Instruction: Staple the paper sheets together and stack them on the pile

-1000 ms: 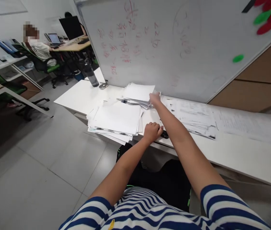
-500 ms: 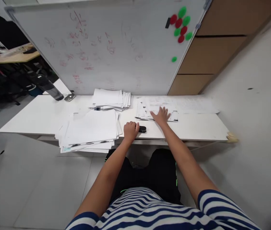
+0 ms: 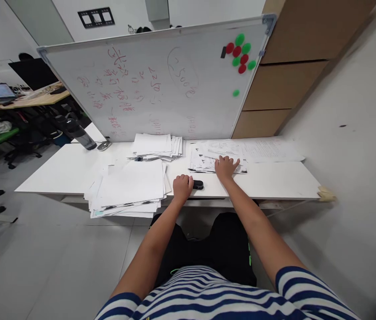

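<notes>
Near the front edge of the long white counter [image 3: 284, 180] lies a small black oblong stapler-like tool [image 3: 199, 184], and the left hand [image 3: 183, 187] is curled around its left end, the fingers bent in a closed grip. Beyond the tool and slightly to its right, the right hand [image 3: 226, 169] rests on a flat pile of white sheets printed with dark marks [image 3: 203, 162]. Its fingers are partly bent with one stretched outward; whether this grip pinches any paper, I cannot tell.

Left of the tool, just past the left hand, sits a thick, uneven stack of white paper [image 3: 131, 182], its front part overhanging the counter edge. Farther back on the tool's left is a second, smaller stack of white paper [image 3: 152, 144]. Well to the left of the tool and behind it, a dark see-through bottle [image 3: 81, 135] appears tilted beside a small silvery rounded object [image 3: 104, 146]. To the right of the tool and behind it, large thin printed sheets [image 3: 271, 151] lie flat. Directly behind everything from the tool's side, a white board with red handwriting [image 3: 141, 106] carries round red and green magnets [image 3: 237, 51].
</notes>
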